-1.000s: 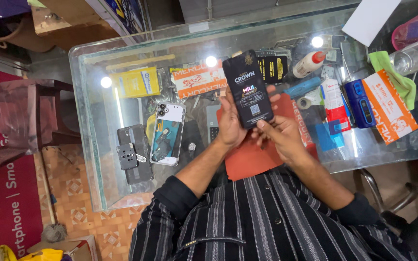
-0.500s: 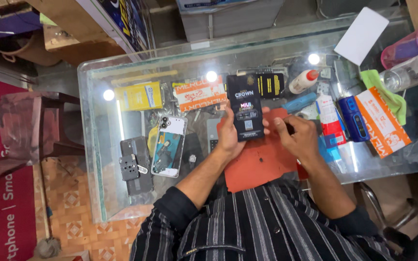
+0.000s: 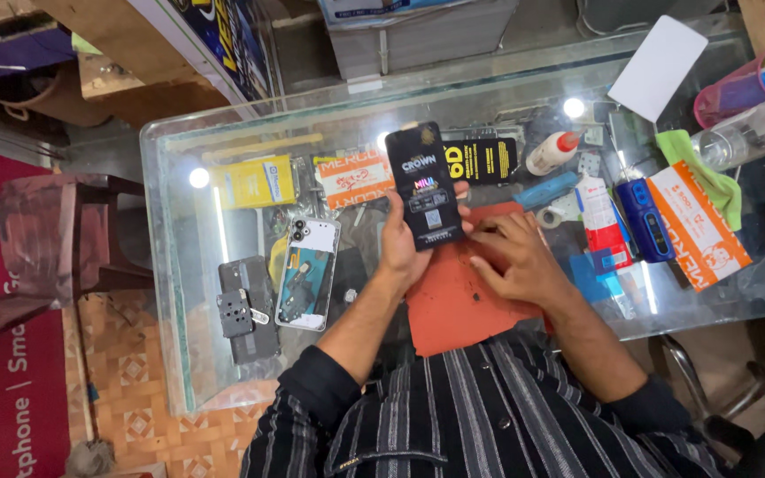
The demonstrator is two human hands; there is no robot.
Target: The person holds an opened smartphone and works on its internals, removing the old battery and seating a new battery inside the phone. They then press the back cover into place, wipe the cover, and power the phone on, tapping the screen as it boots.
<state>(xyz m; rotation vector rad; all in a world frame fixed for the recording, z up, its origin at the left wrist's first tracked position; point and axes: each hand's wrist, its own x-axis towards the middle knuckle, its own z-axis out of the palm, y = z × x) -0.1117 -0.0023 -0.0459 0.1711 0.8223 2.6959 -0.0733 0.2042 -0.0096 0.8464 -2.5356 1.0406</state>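
Your left hand still grips the black packet upright over the glass tabletop, fingers wrapped round its lower edge. Your right hand, at its 4 o'clock, has dropped onto the orange mat, fingers loosely curled, holding nothing.

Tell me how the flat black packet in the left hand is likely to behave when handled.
The flat black packet looks thin and card-like, so probably light and fairly stiff. The left hand pinches only its lower edge and it stands up without drooping. Its glossy face may be slippery, and anything so flat would likely slide, not roll, on the glass counter.
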